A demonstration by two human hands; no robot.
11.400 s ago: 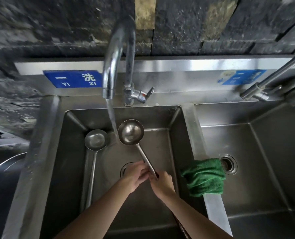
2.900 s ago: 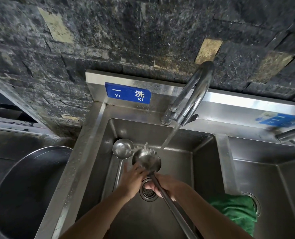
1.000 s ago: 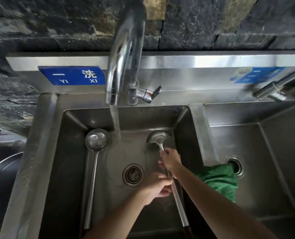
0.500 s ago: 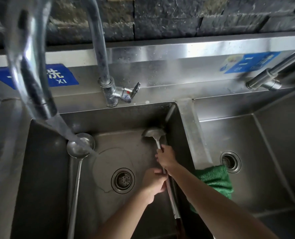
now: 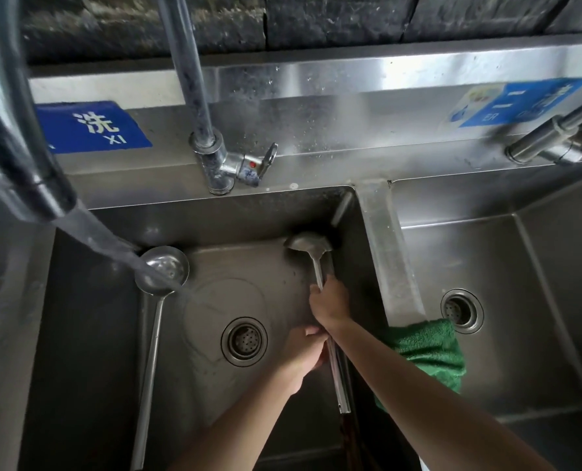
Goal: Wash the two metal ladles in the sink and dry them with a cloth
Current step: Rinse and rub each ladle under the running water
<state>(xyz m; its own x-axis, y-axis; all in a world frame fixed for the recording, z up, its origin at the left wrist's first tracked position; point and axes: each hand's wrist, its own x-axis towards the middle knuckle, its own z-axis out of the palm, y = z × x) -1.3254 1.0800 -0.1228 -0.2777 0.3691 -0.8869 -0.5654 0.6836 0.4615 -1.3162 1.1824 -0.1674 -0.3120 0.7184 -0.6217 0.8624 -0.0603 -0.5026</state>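
right hand (image 5: pixel 328 305): forearm reaches in from lower right, fingers curled round the handle of the held ladle (image 5: pixel 318 266), high up near the bowl
left hand (image 5: pixel 303 350): forearm comes up from the bottom edge, fingers wrapped on the same handle, just below the right hand
held ladle: bowel end tipped over, rests at the far right corner of the left sink (image 5: pixel 89 334), past both hands; metal shaft runs back toward the body, dark grip at its near end
second ladle (image 5: pixel 162 270): lies well left of the hands, bowl up, handle along the sink floor; water stream (image 5: pixel 106 239) hits its bowl
drain (image 5: pixel 244 341): just left of the left hand
green cloth (image 5: pixel 429 351): right of the right forearm, draped over the divider between sinks
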